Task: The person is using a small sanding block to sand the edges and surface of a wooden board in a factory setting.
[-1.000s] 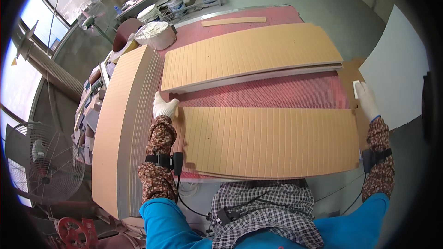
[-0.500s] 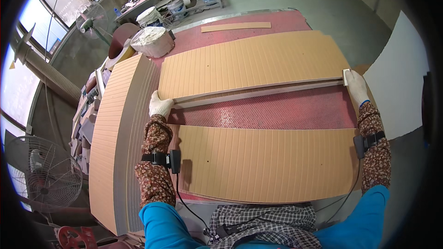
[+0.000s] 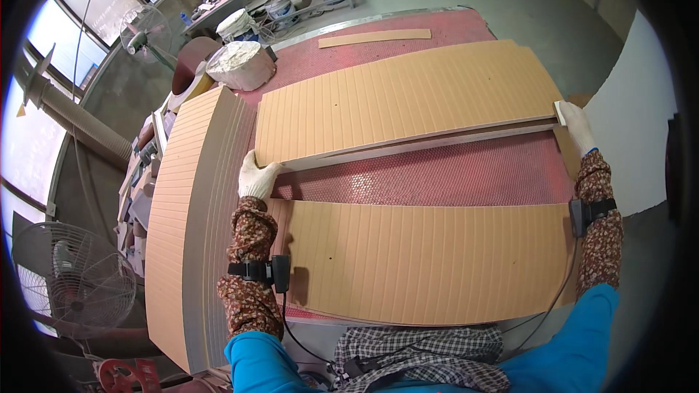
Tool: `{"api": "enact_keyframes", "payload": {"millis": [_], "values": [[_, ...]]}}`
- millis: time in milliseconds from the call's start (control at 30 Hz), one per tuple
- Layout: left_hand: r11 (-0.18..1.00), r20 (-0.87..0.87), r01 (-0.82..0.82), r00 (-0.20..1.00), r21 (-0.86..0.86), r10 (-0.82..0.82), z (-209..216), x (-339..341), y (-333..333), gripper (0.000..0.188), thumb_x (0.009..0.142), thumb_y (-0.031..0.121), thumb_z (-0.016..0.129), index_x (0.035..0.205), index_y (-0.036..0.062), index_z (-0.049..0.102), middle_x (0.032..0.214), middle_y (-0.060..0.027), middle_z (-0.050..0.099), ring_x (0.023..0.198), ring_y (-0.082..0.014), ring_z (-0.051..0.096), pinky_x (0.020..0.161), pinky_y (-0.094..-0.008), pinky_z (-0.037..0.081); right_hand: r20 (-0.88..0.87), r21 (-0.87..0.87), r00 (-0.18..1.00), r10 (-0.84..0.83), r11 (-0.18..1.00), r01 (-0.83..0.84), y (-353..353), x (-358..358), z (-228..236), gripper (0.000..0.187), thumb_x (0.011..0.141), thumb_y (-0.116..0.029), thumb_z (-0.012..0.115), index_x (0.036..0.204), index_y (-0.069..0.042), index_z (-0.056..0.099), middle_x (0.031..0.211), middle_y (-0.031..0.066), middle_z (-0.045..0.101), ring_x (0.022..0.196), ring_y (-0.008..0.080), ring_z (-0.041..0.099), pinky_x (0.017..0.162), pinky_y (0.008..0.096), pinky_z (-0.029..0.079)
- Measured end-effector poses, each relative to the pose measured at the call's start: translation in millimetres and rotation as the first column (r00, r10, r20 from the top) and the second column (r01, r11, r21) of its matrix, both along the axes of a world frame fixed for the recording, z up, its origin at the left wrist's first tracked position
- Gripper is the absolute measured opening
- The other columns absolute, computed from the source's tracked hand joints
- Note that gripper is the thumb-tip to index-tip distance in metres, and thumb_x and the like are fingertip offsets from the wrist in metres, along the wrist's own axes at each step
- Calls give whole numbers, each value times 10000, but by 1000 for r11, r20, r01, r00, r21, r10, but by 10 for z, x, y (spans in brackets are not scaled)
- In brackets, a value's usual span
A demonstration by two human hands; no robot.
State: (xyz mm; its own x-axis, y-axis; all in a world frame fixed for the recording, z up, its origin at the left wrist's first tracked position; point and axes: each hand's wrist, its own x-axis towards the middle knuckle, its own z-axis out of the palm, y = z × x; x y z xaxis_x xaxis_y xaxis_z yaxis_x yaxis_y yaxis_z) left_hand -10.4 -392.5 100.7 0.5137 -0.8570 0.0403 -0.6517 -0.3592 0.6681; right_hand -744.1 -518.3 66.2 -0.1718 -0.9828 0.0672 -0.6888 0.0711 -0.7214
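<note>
A tan board with evenly spaced grooves (image 3: 408, 94) lies across the far half of the table, over another board whose pale edge shows below it. At its near left corner, my left hand (image 3: 256, 176), in a white glove, closes on the board with the thumb turned inward. My right hand (image 3: 579, 129), gloved too, is at the right end, its fingers closed round a small flat pale block (image 3: 559, 113) against the board's corner. The fingers' undersides are hidden. Closer to me lies a second grooved board (image 3: 429, 262), apart from both hands.
A tall stack of grooved boards (image 3: 175, 211) stands at the left. On the red textured table (image 3: 437, 175) lies a narrow tan strip (image 3: 375, 38) at the far side. A wrapped white roll (image 3: 242, 65), fans (image 3: 69, 276) and a large white sheet (image 3: 633, 116) surround it.
The far board has shifted slightly to the right, with both hands moving along at its ends. The pale block remains under my right fingers at the corner.
</note>
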Motion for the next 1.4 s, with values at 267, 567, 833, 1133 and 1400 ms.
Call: {"api": "enact_keyframes", "payload": {"millis": [267, 567, 833, 1133, 1400], "values": [[999, 0, -3, 1000, -37, 3, -14, -54, 31, 560, 787, 238, 767, 1279, 7, 632, 1136, -191, 743, 1060, -312, 731, 961, -416, 562, 186, -149, 980, -64, 985, 93, -148, 102, -149, 598, 1074, -466, 471, 1210, 79, 676, 1133, 151, 729, 1079, 263, 647, 985, 389, 468], [997, 42, -73, 997, 41, 71, 79, -146, 16, 587, 780, 246, 737, 1304, 10, 617, 1178, -210, 732, 1089, -343, 723, 987, -448, 550, -162, -178, 982, -100, 982, 71, -506, 193, -7, 583, 1058, -455, 437, 1111, 70, 685, 1118, 250, 724, 1065, 381, 660, 942, 445, 471], [986, 65, -132, 990, 105, 125, 223, -284, 82, 822, 792, 273, 726, 1525, -7, 483, 1320, -244, 675, 1187, -337, 687, 1046, -421, 523, -108, -177, 989, -100, 981, 80, -770, 415, 39, 592, 1053, -468, 428, 1089, 59, 696, 1090, 250, 731, 1033, 387, 668, 929, 454, 478], [993, 74, -116, 990, -15, 116, 109, -150, 127, 688, 781, 246, 761, 1382, -31, 575, 1214, -229, 719, 1138, -333, 708, 1015, -434, 540, -313, -136, 924, -219, 973, 185, -688, 705, 220, 575, 1042, -474, 395, 1046, -1, 722, 1162, 251, 719, 1127, 462, 646, 976, 517, 484], [995, 40, -93, 995, 22, 92, -38, -64, 29, 870, 756, 236, 749, 1526, -58, 471, 1368, -263, 654, 1254, -365, 654, 1090, -432, 499, -414, -86, 885, -211, 978, 192, -516, 570, 339, 592, 1042, -480, 382, 1050, -9, 740, 1143, 262, 722, 1110, 458, 659, 984, 526, 489]]}}
